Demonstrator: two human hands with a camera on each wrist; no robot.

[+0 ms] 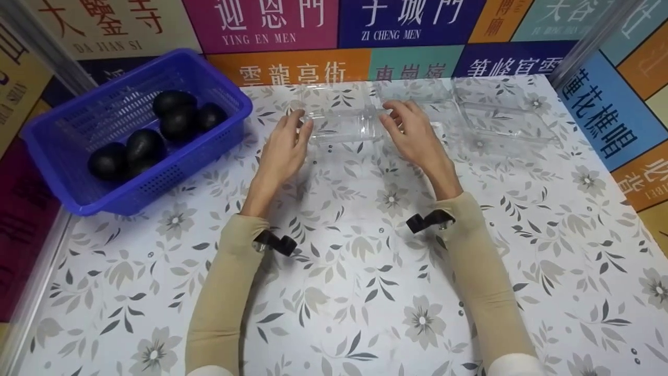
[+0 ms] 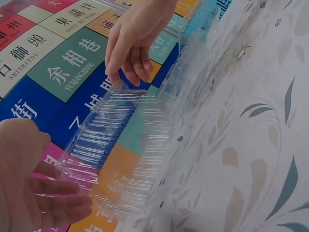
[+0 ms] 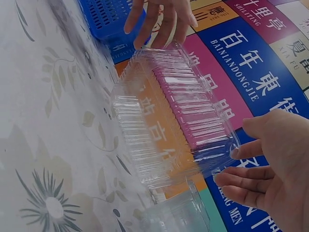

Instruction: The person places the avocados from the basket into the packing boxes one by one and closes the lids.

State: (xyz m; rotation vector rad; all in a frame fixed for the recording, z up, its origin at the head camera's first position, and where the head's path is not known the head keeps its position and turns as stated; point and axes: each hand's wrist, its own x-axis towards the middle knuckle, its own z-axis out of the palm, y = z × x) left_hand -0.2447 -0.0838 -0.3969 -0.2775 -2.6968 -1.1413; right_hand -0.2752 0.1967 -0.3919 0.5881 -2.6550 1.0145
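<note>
While extended over floral tabletop, left hand and right hand with fingers loosely apart. At left, blue basket of black ovals. Between hands, clear ribbed box, ends at fingertips; firm grip or light touch: cannot tell. Further right, second clear box. Behind all, lettered colour panels.

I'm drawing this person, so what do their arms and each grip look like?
Long, plain tan sleeves run up towards the bare left grip and bare right grip, with no gloves on. White cloth shows at the sleeves' other ends. Small black clips stick out, one from each sleeve, on the inner side.
</note>
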